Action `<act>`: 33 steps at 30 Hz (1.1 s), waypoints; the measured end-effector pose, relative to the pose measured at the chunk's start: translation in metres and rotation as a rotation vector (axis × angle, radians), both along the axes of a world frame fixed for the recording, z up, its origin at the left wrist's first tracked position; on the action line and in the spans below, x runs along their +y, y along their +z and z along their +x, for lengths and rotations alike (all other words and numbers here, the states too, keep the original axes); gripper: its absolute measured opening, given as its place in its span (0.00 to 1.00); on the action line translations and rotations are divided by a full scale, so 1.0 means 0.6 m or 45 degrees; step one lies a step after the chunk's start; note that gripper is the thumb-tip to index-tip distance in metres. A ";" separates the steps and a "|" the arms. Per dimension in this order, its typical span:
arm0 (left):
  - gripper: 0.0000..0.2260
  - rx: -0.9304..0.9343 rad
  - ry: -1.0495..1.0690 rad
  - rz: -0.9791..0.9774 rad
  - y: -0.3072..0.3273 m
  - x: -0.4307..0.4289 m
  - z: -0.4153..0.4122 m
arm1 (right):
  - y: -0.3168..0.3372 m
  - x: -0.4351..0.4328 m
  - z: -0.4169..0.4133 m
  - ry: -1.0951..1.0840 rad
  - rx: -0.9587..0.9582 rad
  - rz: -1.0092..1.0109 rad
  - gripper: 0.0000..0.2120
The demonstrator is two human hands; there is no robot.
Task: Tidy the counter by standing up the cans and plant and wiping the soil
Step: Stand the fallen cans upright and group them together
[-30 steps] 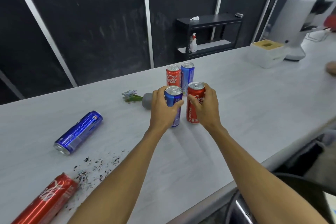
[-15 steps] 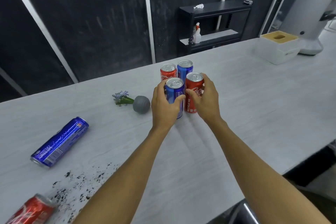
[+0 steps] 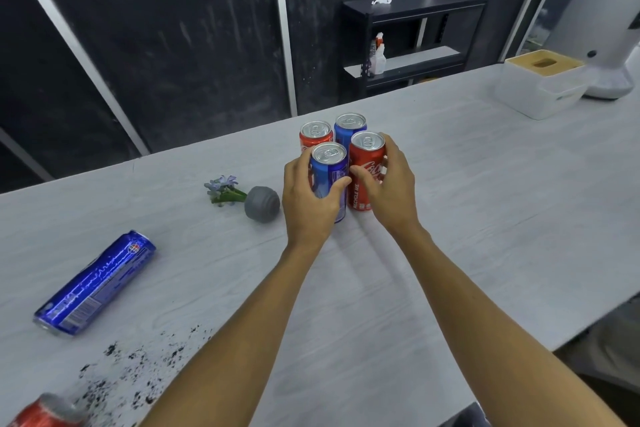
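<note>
on the counter (image 3: 485, 236), gripping one upright blue can (image 3: 330, 166) in the left hand (image 3: 306, 201), one upright red can (image 3: 367, 159) in the right hand (image 3: 393, 191). further left, toppled plant (image 3: 242, 196), scattered soil (image 3: 138, 364).

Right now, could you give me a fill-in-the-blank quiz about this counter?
The left hand grips the front blue can, which stands ____. The right hand grips the front red can, one of ____ standing. The plant lies on its ____. The fallen blue can lies to the plant's ____.
Missing words: upright, four, side, left.
</note>
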State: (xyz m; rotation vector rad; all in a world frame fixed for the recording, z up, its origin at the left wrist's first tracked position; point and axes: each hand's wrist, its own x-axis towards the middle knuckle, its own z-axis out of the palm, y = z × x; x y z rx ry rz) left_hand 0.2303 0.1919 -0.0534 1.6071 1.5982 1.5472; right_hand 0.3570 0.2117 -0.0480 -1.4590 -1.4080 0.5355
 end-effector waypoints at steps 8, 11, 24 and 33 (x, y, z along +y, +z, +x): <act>0.32 0.008 0.002 0.023 -0.003 0.009 0.000 | -0.001 0.010 0.000 0.008 0.019 0.015 0.32; 0.32 0.008 0.010 0.022 -0.006 0.012 0.002 | -0.003 0.009 0.002 0.015 0.023 0.020 0.32; 0.31 -0.015 0.036 -0.005 0.001 0.012 0.006 | -0.001 0.004 0.001 -0.013 -0.019 0.001 0.33; 0.31 0.081 0.052 -0.050 0.009 -0.009 -0.004 | 0.002 -0.019 -0.002 -0.018 -0.086 -0.040 0.33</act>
